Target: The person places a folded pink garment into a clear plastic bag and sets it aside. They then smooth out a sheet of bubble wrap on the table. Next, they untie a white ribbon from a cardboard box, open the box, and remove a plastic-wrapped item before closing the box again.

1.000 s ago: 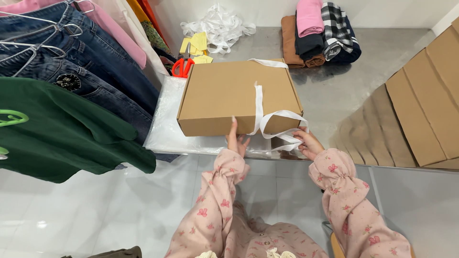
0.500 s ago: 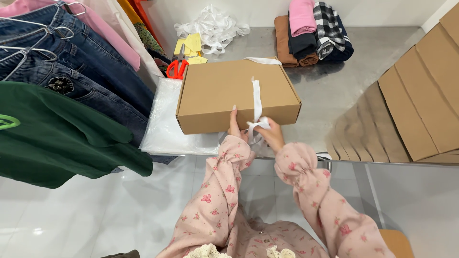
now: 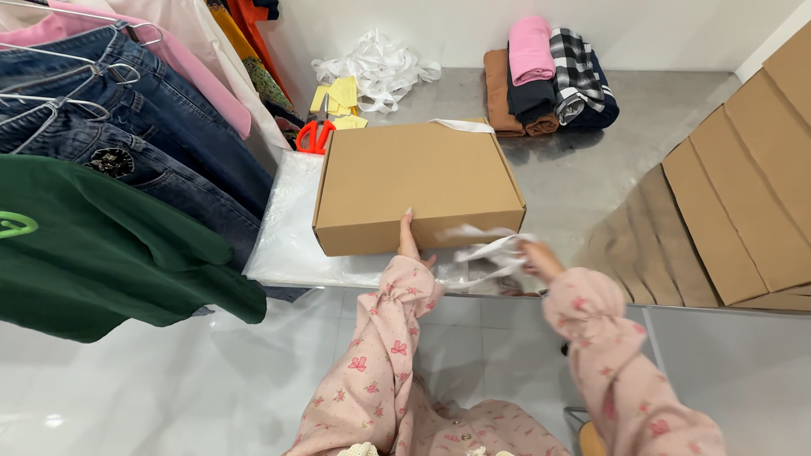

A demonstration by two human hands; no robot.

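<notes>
- While pressed flat against the near wall of the closed cardboard box (image 3: 418, 184), left hand (image 3: 410, 241) open, fingers up.
- Right hand (image 3: 537, 257) pinched on a blurred white ribbon (image 3: 490, 250), just off the box's near right corner.
- Box resting on a clear plastic bag (image 3: 287, 236) atop the steel table (image 3: 667, 118).
- Red scissors (image 3: 315, 133) behind the box.

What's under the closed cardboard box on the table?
The cardboard box sits on a clear plastic sheet spread over the steel table. A white ribbon shows at its far edge; whether it runs underneath is hidden, as is anything inside.
</notes>
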